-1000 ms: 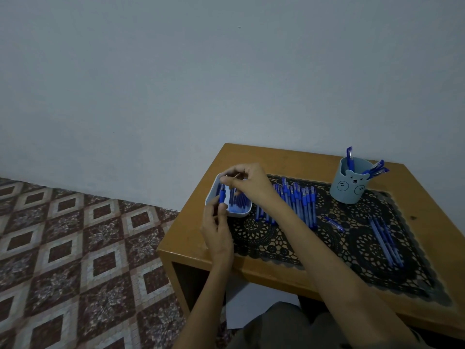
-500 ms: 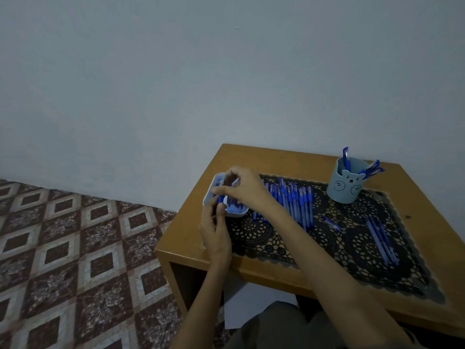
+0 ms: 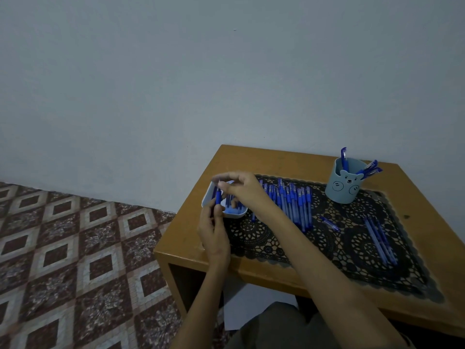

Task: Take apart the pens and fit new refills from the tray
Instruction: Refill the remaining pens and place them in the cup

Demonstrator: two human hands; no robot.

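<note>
My left hand (image 3: 214,233) holds a blue pen (image 3: 218,197) upright over the near left corner of the white tray (image 3: 235,214). Just above it, my right hand (image 3: 241,188) pinches a thin part at the pen's top end; what that part is I cannot make out. The tray sits at the table's left side with blue refills inside, partly hidden by my hands. A long row of blue pens (image 3: 294,202) lies on the black lace mat (image 3: 327,238) just right of the tray.
A light blue bear-face cup (image 3: 343,187) with a few pens stands at the back right. A loose pen piece (image 3: 329,224) and a small group of refills (image 3: 380,238) lie on the mat's right half. The wooden table (image 3: 251,157) stands against the wall; patterned floor to the left.
My right hand has lifted slightly and drawn its pinch up to the top of the pen in my left hand. The view has shifted a little.
</note>
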